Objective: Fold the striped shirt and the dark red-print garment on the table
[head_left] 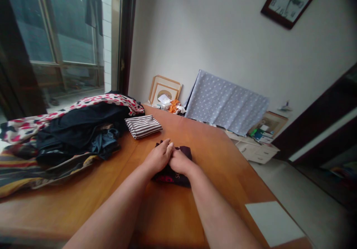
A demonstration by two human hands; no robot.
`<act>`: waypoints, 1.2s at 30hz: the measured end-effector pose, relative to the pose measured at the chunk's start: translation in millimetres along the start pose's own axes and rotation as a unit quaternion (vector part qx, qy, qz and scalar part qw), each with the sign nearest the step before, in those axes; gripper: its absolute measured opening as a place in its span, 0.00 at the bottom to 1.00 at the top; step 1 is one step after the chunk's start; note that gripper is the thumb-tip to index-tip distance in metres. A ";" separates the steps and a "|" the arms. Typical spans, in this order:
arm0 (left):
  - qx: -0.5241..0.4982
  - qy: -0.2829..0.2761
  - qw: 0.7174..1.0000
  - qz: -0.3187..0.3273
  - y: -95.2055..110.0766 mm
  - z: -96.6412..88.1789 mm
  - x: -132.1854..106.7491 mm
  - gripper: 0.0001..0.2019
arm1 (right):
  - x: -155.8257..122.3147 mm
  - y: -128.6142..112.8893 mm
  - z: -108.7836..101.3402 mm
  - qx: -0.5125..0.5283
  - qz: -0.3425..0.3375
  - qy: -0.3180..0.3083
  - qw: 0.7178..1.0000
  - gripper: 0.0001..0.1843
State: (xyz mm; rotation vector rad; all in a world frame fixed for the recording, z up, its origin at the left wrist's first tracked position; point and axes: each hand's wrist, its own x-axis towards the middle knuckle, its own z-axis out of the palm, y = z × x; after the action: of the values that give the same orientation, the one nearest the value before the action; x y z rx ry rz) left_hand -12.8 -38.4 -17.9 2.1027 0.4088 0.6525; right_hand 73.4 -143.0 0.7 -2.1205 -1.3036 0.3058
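Note:
A dark garment (174,180), folded into a compact bundle with a pink print and some lettering, lies on the wooden table. On top of it, my left hand (159,157) and my right hand (180,161) meet side by side, thumbs close together. Both hands look closed on the dark cloth, though most fingertips are hidden beneath them. Just beyond my left hand sits a folded brown-and-white striped cloth (143,126), apart from the dark bundle.
A loose heap of clothes (80,130) covers the table's left side. A pale square sheet (275,223) lies near the right edge of the table (223,178). Behind stand picture frames (164,89), a dotted grey cloth (225,100) over something, and a low white cabinet (255,151).

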 end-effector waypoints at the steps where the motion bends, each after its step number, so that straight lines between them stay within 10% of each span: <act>1: 0.015 -0.012 1.000 -0.004 0.3 0.6 -0.6 0.27 | 0.1 5.5 -9.0 0.043 0.001 0.024 0.999 0.21; 7: 0.112 -0.076 0.989 0.053 -0.4 -1.0 -1.9 0.29 | -29.5 48.5 -38.7 0.135 0.084 0.216 0.963 0.20; 16: 0.256 -0.121 0.955 0.087 -13.8 8.5 -0.7 0.33 | -134.8 52.9 -3.7 0.006 0.032 0.138 0.990 0.39; 27: 0.308 -0.140 0.939 0.064 -21.4 13.9 0.4 0.36 | -124.9 28.1 1.1 -0.246 0.200 0.104 0.943 0.41; 36: 0.318 -0.133 0.936 0.064 -24.6 17.4 0.5 0.37 | -129.3 45.6 -28.2 -0.035 0.164 0.061 0.984 0.43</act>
State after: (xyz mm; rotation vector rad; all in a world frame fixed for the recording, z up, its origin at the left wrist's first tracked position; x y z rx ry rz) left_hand -3.4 -35.6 -46.4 2.8118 0.3597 0.3134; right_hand 57.5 -280.3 -21.1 -2.3730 -0.9043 0.2633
